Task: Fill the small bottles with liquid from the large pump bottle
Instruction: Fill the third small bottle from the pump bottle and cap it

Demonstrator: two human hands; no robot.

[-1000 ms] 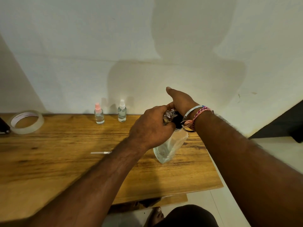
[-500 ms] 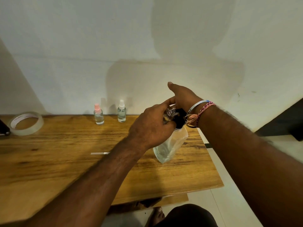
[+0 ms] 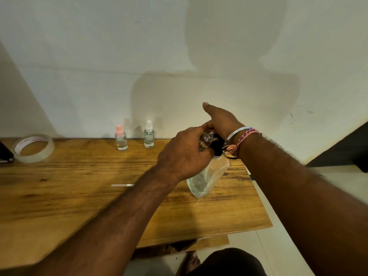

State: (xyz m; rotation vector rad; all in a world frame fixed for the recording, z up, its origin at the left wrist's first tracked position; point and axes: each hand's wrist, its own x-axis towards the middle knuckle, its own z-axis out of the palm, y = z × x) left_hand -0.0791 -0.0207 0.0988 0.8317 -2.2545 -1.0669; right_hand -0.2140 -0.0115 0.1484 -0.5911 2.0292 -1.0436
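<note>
The large clear pump bottle point(image 3: 208, 177) stands tilted on the wooden table point(image 3: 59, 200), right of centre. Its black pump head point(image 3: 217, 145) sits under the heel of my right hand point(image 3: 221, 120), which presses on it with the thumb held straight. My left hand point(image 3: 185, 154) grips a small clear bottle point(image 3: 209, 137) held against the pump head; most of that bottle is hidden by my fingers. Two more small bottles stand upright by the wall, one with a pink cap point(image 3: 121, 138), one with a white cap point(image 3: 149, 137).
A roll of clear tape point(image 3: 33, 148) lies at the far left next to a dark object point(image 3: 5, 155) at the frame's edge. A thin white strip point(image 3: 122, 185) lies mid-table. The table's right edge point(image 3: 258, 196) runs just beyond the pump bottle; floor lies beyond.
My right hand has risen a little over the pump head since one second ago. My left hand and the tilted pump bottle have stayed in place.
</note>
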